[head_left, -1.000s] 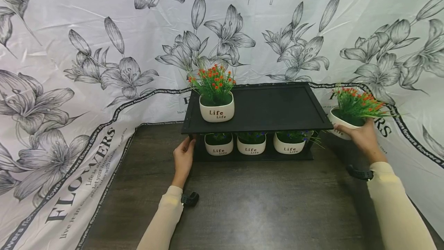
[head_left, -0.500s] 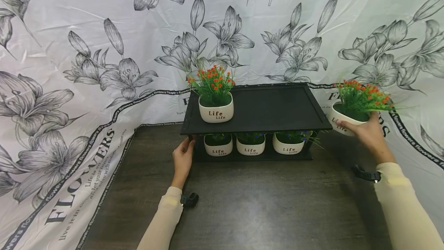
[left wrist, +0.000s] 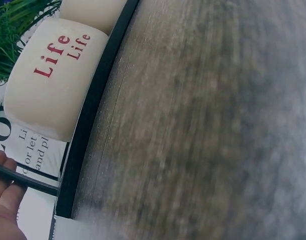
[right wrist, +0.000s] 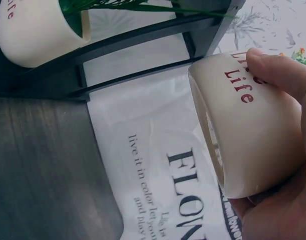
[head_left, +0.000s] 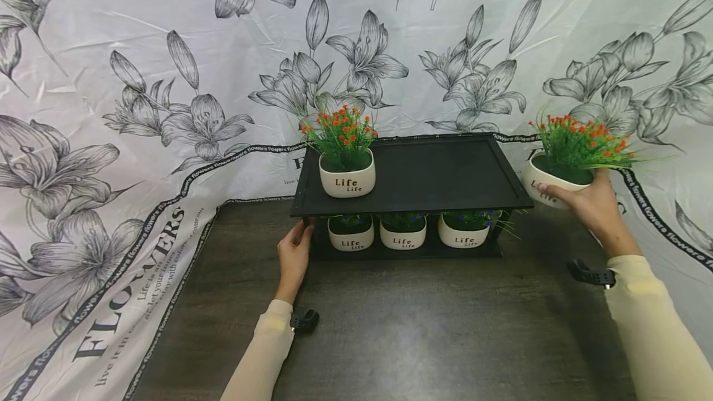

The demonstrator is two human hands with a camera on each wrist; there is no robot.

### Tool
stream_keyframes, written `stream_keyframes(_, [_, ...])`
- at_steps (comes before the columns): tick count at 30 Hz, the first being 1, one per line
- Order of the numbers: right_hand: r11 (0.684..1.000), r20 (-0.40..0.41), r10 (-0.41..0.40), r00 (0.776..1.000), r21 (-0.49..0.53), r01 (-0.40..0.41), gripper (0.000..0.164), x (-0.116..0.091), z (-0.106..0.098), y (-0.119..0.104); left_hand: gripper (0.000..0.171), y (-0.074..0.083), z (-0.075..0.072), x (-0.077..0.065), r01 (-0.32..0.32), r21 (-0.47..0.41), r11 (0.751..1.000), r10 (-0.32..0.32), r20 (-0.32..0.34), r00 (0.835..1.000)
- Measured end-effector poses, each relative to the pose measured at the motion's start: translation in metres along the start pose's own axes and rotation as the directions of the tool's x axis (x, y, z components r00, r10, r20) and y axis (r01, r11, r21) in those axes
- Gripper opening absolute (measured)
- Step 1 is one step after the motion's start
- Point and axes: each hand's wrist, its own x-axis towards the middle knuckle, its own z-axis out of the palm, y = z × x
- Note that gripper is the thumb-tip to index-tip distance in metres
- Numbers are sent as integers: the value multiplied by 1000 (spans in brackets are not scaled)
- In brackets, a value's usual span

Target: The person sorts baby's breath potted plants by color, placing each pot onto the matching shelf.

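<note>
A black two-tier shelf [head_left: 445,172] stands against the printed cloth. My left hand [head_left: 293,257] grips its front left post [left wrist: 27,180], the fingers bent around it in the left wrist view. In my right hand [head_left: 598,212] is a white flowerpot [right wrist: 253,125] with red-orange artificial flowers [head_left: 582,138], held in the air just right of the shelf's top board. The thumb lies across its "Life" lettering. A matching red-flowered pot [head_left: 348,177] sits at the left of the top board. On the lower tier stand three white pots [head_left: 403,237] with blue-violet flowers, partly hidden by the top board.
The shelf rests near the back of a dark wood-grain table [head_left: 390,327]. Behind it hangs a white cloth [head_left: 211,67] printed with lilies and lettering. Leaves [head_left: 508,223] of the right lower pot stick out past the shelf's right post.
My right hand has raised the flowerpot slightly, and the pot's flowers now stand higher beside the top board. The left hand keeps its place on the post.
</note>
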Motion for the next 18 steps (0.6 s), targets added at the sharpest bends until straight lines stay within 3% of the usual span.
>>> stream_keyframes(5, [999,-16,-34,999,-23,33,110,0,-3,-11,30,-2,0,1,3,-7,1000,-3,2,1000])
stream_keyframes(12, [989,-39,-130,991,62,132,110,2,-7,-26,33,-33,3,8,39,17,999,-39,3,999])
stream_keyframes(18, [992,-34,-123,992,10,124,110,2,-12,-40,32,-39,2,10,18,7,1000,-18,-2,1000])
